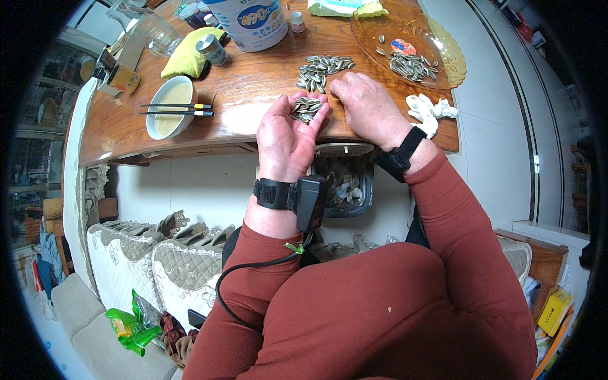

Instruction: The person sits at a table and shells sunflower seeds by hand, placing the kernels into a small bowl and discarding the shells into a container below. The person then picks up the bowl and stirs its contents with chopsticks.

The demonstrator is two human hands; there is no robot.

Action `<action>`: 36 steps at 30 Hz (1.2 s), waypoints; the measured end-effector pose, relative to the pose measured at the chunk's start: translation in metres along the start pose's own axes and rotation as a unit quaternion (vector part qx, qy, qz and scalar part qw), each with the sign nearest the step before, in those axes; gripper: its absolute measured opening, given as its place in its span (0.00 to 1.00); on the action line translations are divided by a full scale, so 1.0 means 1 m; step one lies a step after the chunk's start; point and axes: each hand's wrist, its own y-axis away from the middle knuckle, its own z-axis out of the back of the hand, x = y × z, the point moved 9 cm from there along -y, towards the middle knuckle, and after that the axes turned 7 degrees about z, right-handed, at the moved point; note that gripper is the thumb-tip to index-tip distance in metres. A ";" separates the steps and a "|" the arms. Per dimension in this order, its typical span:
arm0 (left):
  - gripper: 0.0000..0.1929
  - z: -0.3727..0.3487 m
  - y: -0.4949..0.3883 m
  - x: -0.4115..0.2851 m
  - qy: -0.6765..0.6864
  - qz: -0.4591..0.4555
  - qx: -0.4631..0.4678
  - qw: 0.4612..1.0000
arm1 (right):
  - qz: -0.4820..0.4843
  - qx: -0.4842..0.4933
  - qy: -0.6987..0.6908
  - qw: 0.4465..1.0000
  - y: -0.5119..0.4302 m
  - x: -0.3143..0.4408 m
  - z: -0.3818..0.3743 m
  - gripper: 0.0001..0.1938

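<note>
My left hand [289,130] is palm up at the table's front edge, fingers curled around a small heap of striped sunflower seeds [306,110]. Just right of it, my right hand [368,107] is turned palm down over the wooden table, its fingertips curled under; whether they pinch anything is hidden. A loose pile of sunflower seeds [319,70] lies on the table beyond both hands. More seeds [414,67] lie with a red and blue round piece on the amber scalloped plate [453,57] at the right. Crumpled white tissue [430,114] is beside my right wrist.
Chopsticks [178,113] rest across a bowl [151,124] at left. Behind stand a can [212,50], a yellow cloth [185,53], a glass pitcher [159,38], a large white tub [256,28] and a small bottle [297,22]. Below the table edge is a waste bin [365,204].
</note>
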 end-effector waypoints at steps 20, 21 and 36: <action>0.14 0.002 -0.003 -0.003 0.021 0.006 0.009 1.000 | -0.098 -0.013 -0.055 0.994 0.011 -0.035 0.024 0.09; 0.14 0.002 -0.003 -0.004 0.024 0.004 0.010 1.000 | -0.075 -0.001 -0.042 0.996 0.012 -0.031 0.022 0.08; 0.16 -0.001 0.000 0.000 -0.004 0.012 0.015 1.000 | -0.090 -0.029 -0.092 0.991 0.002 -0.014 0.016 0.05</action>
